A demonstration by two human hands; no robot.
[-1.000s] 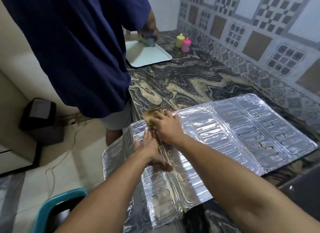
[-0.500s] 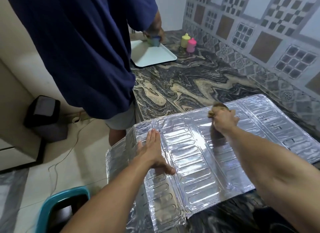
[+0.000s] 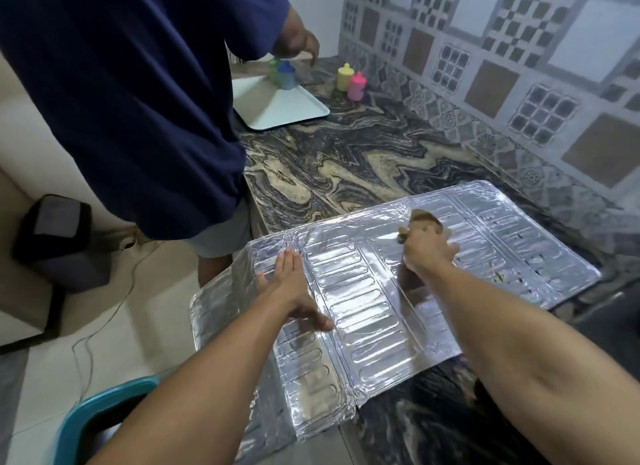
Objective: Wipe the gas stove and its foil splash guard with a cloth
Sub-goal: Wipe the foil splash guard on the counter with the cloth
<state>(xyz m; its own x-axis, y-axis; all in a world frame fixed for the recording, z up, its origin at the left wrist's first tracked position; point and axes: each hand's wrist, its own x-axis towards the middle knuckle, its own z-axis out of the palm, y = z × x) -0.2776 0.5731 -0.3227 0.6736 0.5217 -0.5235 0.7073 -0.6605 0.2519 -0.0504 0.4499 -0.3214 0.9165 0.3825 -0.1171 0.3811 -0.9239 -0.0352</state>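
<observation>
Left hand (image 3: 292,284) flat on foil splash guard (image 3: 363,312), right hand (image 3: 427,248) gripping brown cloth (image 3: 424,218) on it, marble counter (image 3: 346,159)

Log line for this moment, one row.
step: wiping foil guard | left hand: flat, pressing foil | right hand: grips cloth on foil | stove: not visible

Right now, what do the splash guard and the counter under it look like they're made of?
Splash guard: thin embossed aluminium foil by the look, mirror-bright, crinkled at its folds. Counter: polished stone, maybe granite or marble, going by its swirling dark and tan veins and its sheen.
</observation>
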